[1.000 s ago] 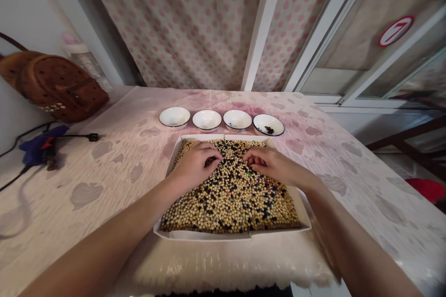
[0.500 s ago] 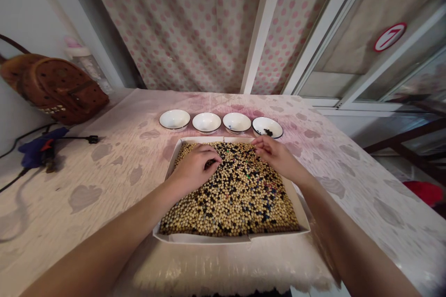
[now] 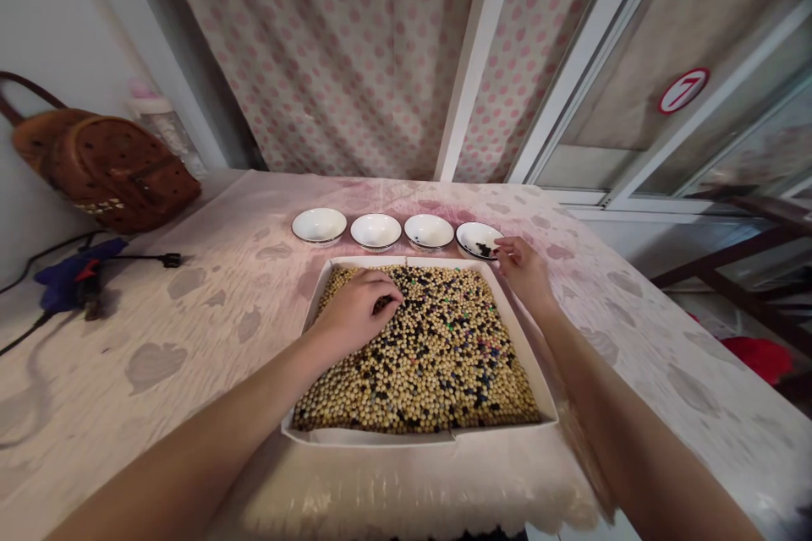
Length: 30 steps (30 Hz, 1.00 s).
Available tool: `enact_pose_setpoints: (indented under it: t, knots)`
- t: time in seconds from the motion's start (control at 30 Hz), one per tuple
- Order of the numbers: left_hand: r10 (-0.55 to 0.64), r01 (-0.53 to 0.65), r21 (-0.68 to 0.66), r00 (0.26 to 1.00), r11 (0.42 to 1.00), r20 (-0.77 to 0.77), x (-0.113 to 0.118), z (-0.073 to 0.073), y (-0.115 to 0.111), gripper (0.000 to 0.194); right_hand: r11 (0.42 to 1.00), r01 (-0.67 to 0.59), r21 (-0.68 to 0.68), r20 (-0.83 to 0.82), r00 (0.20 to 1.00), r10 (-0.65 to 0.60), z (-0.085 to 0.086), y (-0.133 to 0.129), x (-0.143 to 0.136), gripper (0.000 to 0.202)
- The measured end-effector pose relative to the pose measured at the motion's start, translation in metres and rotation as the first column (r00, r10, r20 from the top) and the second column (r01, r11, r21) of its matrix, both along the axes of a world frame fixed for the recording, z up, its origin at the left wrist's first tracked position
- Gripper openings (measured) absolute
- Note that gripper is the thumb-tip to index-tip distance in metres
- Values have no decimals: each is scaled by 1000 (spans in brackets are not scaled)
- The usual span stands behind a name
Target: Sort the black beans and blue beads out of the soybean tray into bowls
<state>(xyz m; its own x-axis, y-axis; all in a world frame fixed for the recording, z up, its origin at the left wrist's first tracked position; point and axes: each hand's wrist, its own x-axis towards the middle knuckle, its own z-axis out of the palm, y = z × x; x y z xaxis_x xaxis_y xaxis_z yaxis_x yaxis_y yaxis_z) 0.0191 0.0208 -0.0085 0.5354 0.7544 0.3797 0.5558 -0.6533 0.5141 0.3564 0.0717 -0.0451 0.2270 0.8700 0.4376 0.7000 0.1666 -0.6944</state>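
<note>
A shallow white box point(image 3: 546, 406) is filled with tan beads point(image 3: 393, 389), mixed with black, blue and a few green ones. My left hand point(image 3: 361, 304) rests over its back left part, thumb and fingers curled together; whatever they hold is hidden. Beyond the box's back right corner, my right hand point(image 3: 523, 266) has its fingertips pinched at the rim of the rightmost white bowl point(image 3: 469, 234). I cannot make out anything between them. Black beads point(image 3: 484, 250) lie in that bowl. A few dark specks show in the bowl point(image 3: 430, 228) beside it.
Two more white bowls, the far left one point(image 3: 319, 224) and its neighbour point(image 3: 375, 228), continue the row. On the table's left lie a blue glue gun point(image 3: 69, 270) and a black plug point(image 3: 170, 259). A brown backpack point(image 3: 120, 169) stands behind them. Plastic wrap point(image 3: 393, 494) lies before the box.
My right hand has moved from over the box's back right corner outward to the rightmost bowl. My left hand stays nearly in place. The view has tilted slightly.
</note>
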Motion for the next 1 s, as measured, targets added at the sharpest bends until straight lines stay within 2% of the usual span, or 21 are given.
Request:
enact_pose_setpoints:
  t: [0.2, 0.33, 0.47, 0.57, 0.67, 0.73, 0.83, 0.93, 1.0]
  knots:
    - [1, -1, 1, 1000, 1000, 10, 0, -1, 0, 16, 999, 2, 34, -60, 998, 0, 11, -6, -5, 29]
    - [5, -5, 2, 1000, 1000, 15, 0, -1, 0, 16, 997, -71, 10, -35, 997, 72, 24, -16, -15, 26]
    - [3, -3, -1, 1000, 1000, 17, 1, 0, 0, 15, 978, -194, -69, 143, 969, 203, 34, -31, -32, 23]
    - [3, -3, 1, 1000, 1000, 20, 1, 1, -1, 15, 943, -303, -139, 324, 886, 332, 36, -40, -46, 23]
    - [0, 0, 4, 1000, 1000, 14, 0, 1, 0, 15, 926, -321, -197, 406, 834, 375, 34, -45, -55, 28]
    - [0, 0, 6, 1000, 1000, 7, 0, 0, 0, 15, 917, -334, -217, 371, 841, 394, 32, -45, -59, 31]
    - [-1, 1, 13, 1000, 1000, 1, 0, 0, 0, 15, 871, -420, -255, 190, 862, 470, 31, -45, -62, 32]
    - [2, -2, 17, 1000, 1000, -6, 0, 0, 0, 15, 799, -536, -275, -16, 833, 553, 34, -46, -63, 30]
    - [5, -5, 14, 1000, 1000, -5, 1, 0, -1, 14, 766, -583, -272, -85, 807, 584, 35, -46, -63, 29]
